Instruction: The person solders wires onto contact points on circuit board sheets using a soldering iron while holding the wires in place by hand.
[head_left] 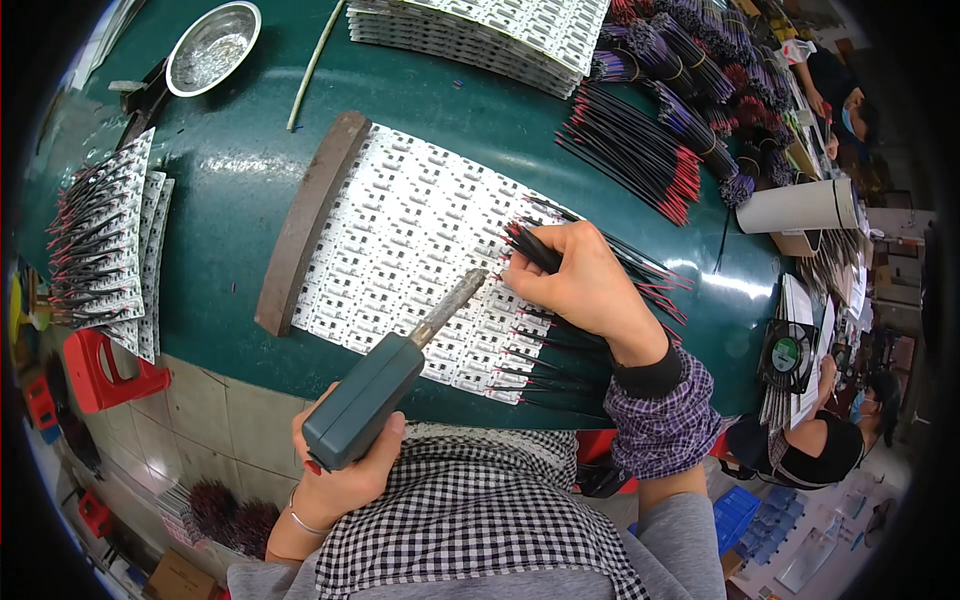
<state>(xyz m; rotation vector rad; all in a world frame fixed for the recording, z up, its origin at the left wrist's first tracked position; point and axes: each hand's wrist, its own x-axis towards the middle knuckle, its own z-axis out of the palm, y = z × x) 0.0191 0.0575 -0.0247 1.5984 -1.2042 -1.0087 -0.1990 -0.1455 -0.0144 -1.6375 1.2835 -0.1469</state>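
Left hand [350, 478] gripping soldering gun [365, 400], right hand [588, 288] pinching black wires [533, 248] over circuit sheet [410, 220], tip [477, 279] contact unclear

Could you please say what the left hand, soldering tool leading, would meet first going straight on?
Probably the black wires in the right hand; depth is unclear, so the soldering tool might touch the circuit boards first.

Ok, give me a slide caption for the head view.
Left hand holds a soldering gun over white circuit boards; right hand holds black wires.
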